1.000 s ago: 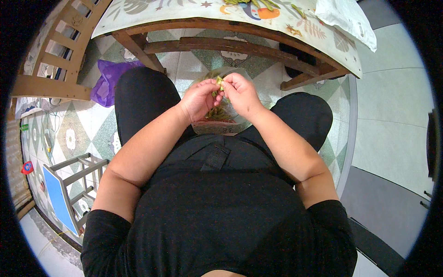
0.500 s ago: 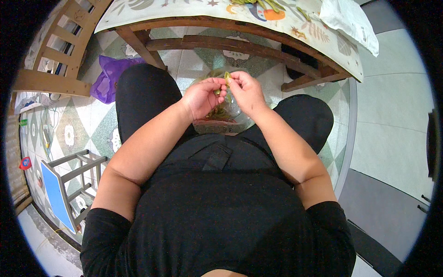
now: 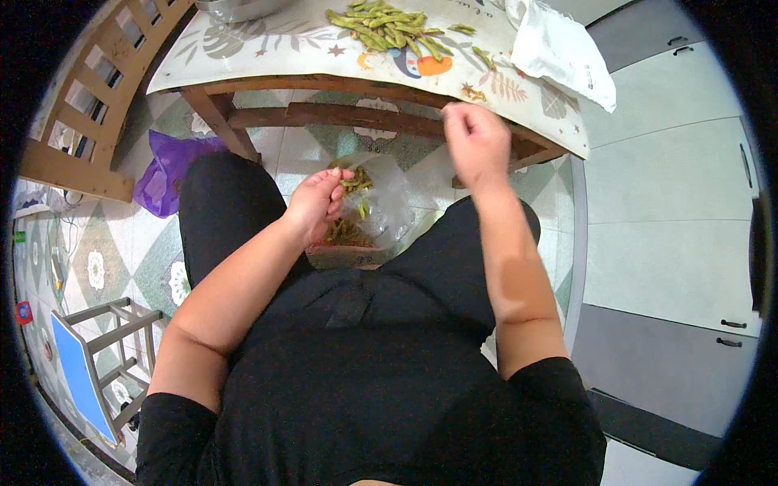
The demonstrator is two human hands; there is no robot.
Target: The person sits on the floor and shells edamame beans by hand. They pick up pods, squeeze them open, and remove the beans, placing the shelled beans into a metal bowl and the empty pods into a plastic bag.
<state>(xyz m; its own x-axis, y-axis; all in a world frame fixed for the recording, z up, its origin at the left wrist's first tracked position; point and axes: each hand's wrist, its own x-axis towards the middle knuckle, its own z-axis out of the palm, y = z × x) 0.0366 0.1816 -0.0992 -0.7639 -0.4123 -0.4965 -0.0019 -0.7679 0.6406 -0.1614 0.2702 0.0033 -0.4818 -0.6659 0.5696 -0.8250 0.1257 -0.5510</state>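
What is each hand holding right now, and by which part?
The left hand grips the clear plastic bag of green pods at its open upper rim. The right hand is raised toward the table edge; whether it holds anything cannot be told.

Crinkled clear plastic bag (image 3: 381,206); bare wooden table frame (image 3: 340,115)

pods (image 3: 387,24) on table (image 3: 267,57), bag (image 3: 369,211) below

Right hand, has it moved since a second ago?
Yes. The right hand has left the left hand at the clear bag between the knees and gone up toward the table edge.
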